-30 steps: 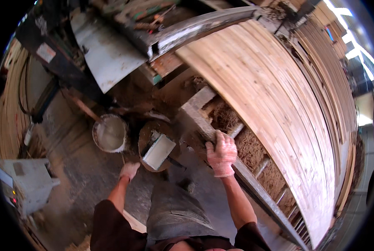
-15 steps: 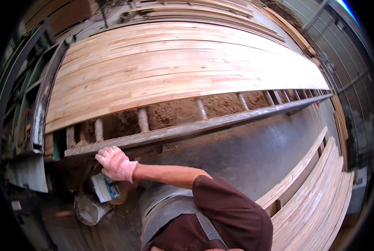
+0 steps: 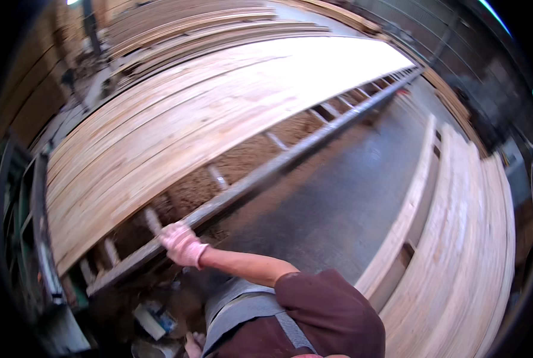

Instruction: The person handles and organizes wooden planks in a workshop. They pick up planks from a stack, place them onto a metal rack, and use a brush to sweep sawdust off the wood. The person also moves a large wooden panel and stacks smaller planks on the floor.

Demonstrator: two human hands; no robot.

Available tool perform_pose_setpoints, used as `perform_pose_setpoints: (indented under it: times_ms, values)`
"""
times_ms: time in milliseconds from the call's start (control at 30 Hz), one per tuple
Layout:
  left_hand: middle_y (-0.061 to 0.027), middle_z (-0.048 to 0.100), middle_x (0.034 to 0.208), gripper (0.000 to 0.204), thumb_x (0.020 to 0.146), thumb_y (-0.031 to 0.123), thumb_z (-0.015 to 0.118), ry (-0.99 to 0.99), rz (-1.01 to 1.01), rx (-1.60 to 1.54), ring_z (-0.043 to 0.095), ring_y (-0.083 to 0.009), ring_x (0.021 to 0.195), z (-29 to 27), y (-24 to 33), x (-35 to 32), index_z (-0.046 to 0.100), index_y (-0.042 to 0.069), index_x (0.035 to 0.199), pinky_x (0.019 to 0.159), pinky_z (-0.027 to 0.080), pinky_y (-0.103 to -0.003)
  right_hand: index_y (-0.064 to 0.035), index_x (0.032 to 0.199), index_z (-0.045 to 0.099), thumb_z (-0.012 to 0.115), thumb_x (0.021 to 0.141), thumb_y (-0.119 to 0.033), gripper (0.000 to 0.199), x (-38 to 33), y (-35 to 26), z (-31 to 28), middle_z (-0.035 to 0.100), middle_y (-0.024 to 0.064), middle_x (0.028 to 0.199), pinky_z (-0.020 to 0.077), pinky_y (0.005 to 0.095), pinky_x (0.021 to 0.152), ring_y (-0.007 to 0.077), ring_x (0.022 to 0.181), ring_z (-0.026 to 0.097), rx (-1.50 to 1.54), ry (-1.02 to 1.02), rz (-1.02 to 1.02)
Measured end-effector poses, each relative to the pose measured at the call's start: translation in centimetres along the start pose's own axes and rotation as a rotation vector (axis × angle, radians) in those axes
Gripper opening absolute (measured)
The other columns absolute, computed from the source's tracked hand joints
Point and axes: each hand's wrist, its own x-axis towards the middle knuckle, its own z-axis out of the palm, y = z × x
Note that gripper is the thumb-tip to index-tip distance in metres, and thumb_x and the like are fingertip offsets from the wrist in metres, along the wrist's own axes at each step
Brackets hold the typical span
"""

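Note:
My right hand point(image 3: 183, 244), in a pale pinkish work glove, reaches across my body to the near rail point(image 3: 266, 176) of a long roller frame. Its fingers look curled over the rail's edge, though their tips are hidden. Wide, light wooden boards point(image 3: 159, 125) lie side by side on the frame, stopping short of the rail. Bare rollers point(image 3: 217, 177) show in the gap. My left hand point(image 3: 193, 345) shows only in part at the lower edge, beside my grey apron point(image 3: 248, 313); its fingers are unclear. Close to it is a white-and-blue block-like thing point(image 3: 150, 322).
Below the white-and-blue thing is a bucket-like container point(image 3: 153, 349), partly cut off. A stack of long pale boards point(image 3: 457, 250) stands at my right. More planks point(image 3: 219, 30) lie beyond the frame. Dark metal framework point(image 3: 39, 227) borders the left end. Brown sawdust point(image 3: 242, 161) lies beneath the rollers.
The view has turned, so the frame now slants more steeply. My right hand has shifted a little to the right along the rail. My left hand has appeared at the lower edge.

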Motion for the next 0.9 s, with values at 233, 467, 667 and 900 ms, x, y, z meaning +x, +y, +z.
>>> perform_pose_setpoints:
  times_ms: [233, 467, 667, 900]
  values:
    - [-0.0082, 0.077, 0.103, 0.056, 0.099, 0.052, 0.061, 0.195, 0.076, 0.018, 0.072, -0.0186, 0.077, -6.4, -2.3, -4.0, 0.065, 0.005, 0.129, 0.068, 0.052, -0.033, -0.0082, 0.116, 0.071, 0.073, 0.079, -0.022, 0.040, 0.1, -4.0, -2.6, 0.069, 0.0169, 0.116, 0.0500, 0.0505, 0.096, 0.0368, 0.112, 0.063, 0.030, -0.071, -0.071]
    - [-0.0145, 0.074, 0.109, 0.052, 0.098, 0.050, 0.063, 0.411, -0.039, -0.434, 0.072, -0.0299, 0.091, -13.0, -17.2, -3.9, 0.065, 0.007, 0.126, 0.082, 0.055, -0.047, -0.0005, 0.132, 0.059, 0.085, 0.067, -0.024, 0.074, -3.3, -0.6, 0.7, 0.058, 0.0190, 0.134, 0.0386, 0.0526, 0.111, 0.0392, 0.128, 0.052, -0.200, -0.076, -0.168]
    - [-0.0182, 0.071, 0.118, 0.051, 0.098, 0.047, 0.064, 0.566, -0.123, -0.601, 0.069, -0.0395, 0.106, -11.5, -26.9, -7.8, 0.065, 0.000, 0.118, 0.086, 0.056, -0.053, 0.0017, 0.134, 0.053, 0.085, 0.069, -0.024, 0.077, -3.0, -0.3, 1.2, 0.056, 0.0217, 0.136, 0.0362, 0.0545, 0.112, 0.0411, 0.130, 0.050, -0.204, -0.123, -0.188]
    - [-0.0189, 0.070, 0.112, 0.049, 0.098, 0.044, 0.064, 0.330, 0.007, -0.726, 0.070, -0.0405, 0.098, -12.7, -26.5, -2.8, 0.061, -0.002, 0.115, 0.077, 0.056, -0.052, 0.0000, 0.137, 0.054, 0.081, 0.069, -0.022, 0.076, -2.5, -0.7, 1.0, 0.058, 0.0190, 0.134, 0.0392, 0.0519, 0.110, 0.0389, 0.128, 0.052, -0.193, -0.126, -0.210]
